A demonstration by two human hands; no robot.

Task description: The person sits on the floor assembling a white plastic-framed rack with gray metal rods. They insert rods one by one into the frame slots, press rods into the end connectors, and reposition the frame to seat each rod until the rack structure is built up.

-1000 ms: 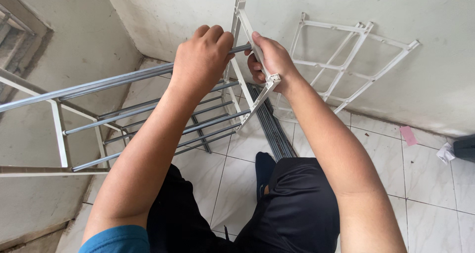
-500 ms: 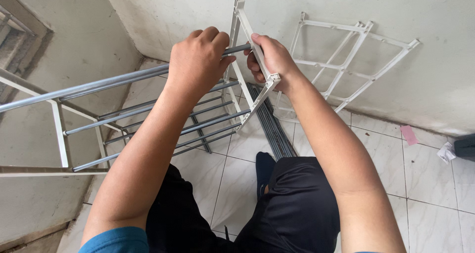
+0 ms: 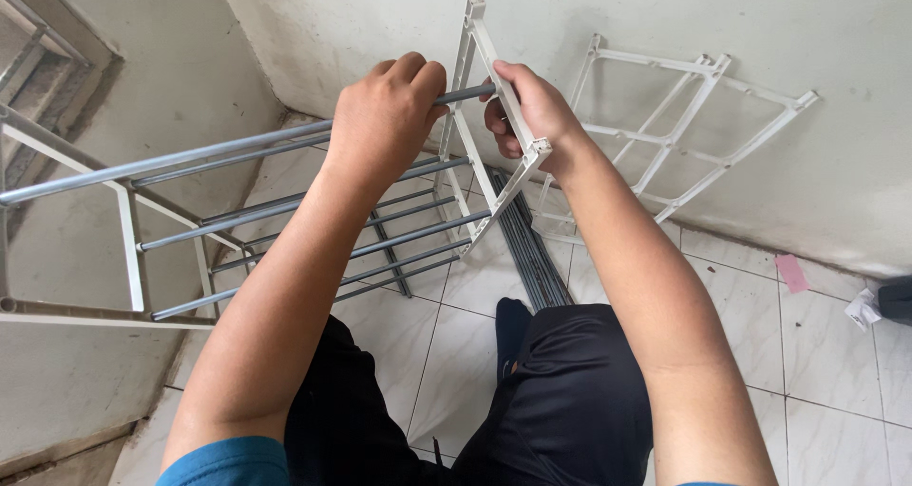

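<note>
My left hand (image 3: 388, 115) is wrapped around a grey metal rod (image 3: 190, 158) near its right end, where the rod meets a white plastic side frame (image 3: 496, 87). My right hand (image 3: 534, 115) grips that white frame from the right, fingers curled behind it. The frame stands tilted at the end of a partly built rack lying on its side. Several more grey rods (image 3: 313, 225) run from the frame to another white side frame (image 3: 128, 248) at the left.
A second white lattice frame (image 3: 684, 134) leans on the wall at the right. A bundle of loose grey rods (image 3: 532, 253) lies on the white tiled floor (image 3: 836, 353). A pink scrap (image 3: 790, 272) and a dark object (image 3: 898, 301) sit at the far right.
Both hands stay on the rod and the frame; my left hand's fingers have shifted slightly on the rod. The rack has not visibly moved.
</note>
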